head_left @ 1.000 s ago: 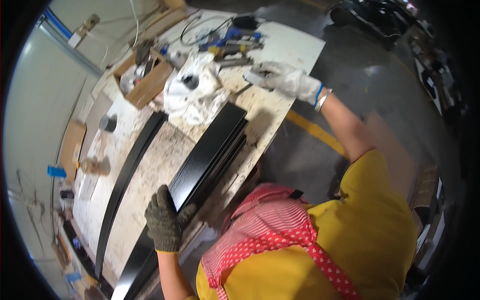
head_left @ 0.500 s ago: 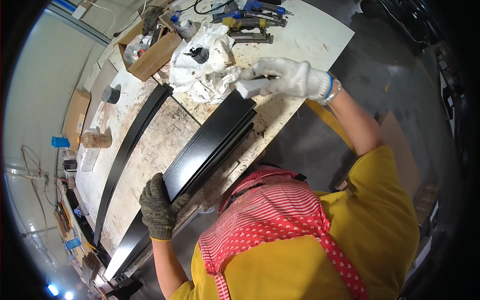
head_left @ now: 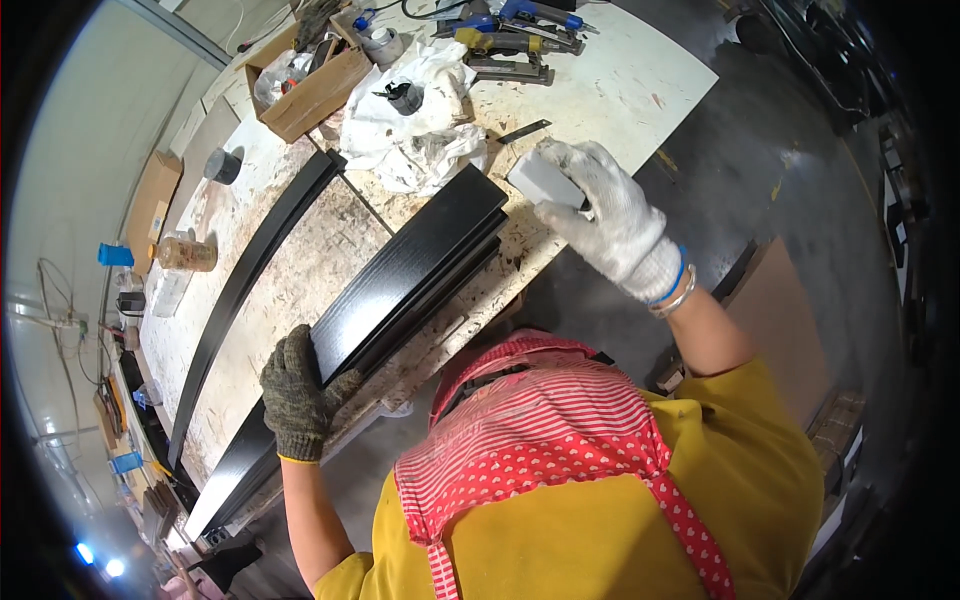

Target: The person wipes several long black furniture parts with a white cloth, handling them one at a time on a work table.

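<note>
A stack of black, gently curved boards [head_left: 410, 265] lies along the near edge of the table. Over its lower-left part my left hand [head_left: 298, 398], in a dark grey-green knit glove, is closed, with the thumb at the near side. My right hand [head_left: 620, 225], in a white knit glove, grips a white rectangular block [head_left: 545, 180] by its end. The block is just off the upper-right end of the stack, apart from it. Beyond the stack, a single narrow black curved strip [head_left: 250, 270] lies across the table.
Crumpled white cloth [head_left: 430, 150] holds a small black cup [head_left: 403, 98]. A thin dark blade-like strip [head_left: 524, 131] lies beside it. Farther off are a cardboard box [head_left: 315, 98], nail guns [head_left: 515, 45], a dark round container [head_left: 222, 166] and a bottle [head_left: 187, 253]. The stained worktable [head_left: 640, 75] ends at right.
My right hand has moved right and nearer me with the white block, away from the stack's end, uncovering the dark strip. My left hand keeps its hold on the boards.
</note>
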Motion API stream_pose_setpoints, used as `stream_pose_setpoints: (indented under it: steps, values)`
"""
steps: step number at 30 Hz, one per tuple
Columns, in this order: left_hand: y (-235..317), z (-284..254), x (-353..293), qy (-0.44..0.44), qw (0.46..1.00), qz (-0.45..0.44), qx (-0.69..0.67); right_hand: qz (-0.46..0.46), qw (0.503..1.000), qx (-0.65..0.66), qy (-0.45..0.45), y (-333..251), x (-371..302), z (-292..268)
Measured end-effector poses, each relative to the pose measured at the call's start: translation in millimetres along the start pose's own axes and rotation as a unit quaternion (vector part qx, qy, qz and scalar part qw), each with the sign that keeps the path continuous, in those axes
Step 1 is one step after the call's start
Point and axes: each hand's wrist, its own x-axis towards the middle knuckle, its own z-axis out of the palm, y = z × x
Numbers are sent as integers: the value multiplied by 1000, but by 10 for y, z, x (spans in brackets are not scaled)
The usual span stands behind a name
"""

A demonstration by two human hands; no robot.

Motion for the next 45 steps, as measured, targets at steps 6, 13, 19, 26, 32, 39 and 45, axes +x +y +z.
stream_pose_setpoints:
  steps: [6,13,19,26,32,39,45]
  values:
    - [13,-32,1,1,1000,3,6,54,992,-113,5,-257,-113,335]
    - [-3,-16,-16,15,1000,4,1,-25,1000,0,4,-295,-111,242]
    - [13,-14,3,29,999,14,15,-60,970,-235,-5,-434,-266,488]
    - [38,-75,-12,2,1000,-4,-3,0,997,-72,-17,-849,-197,567]
    - [45,-116,21,-3,999,26,-26,79,975,-189,-90,-1003,-251,867]
    - [-375,-145,-235,56,990,122,-42,151,977,115,94,-1368,-285,960]
    - [-1132,-264,-761,-39,998,36,-23,-34,957,-284,49,-1331,-314,1055]
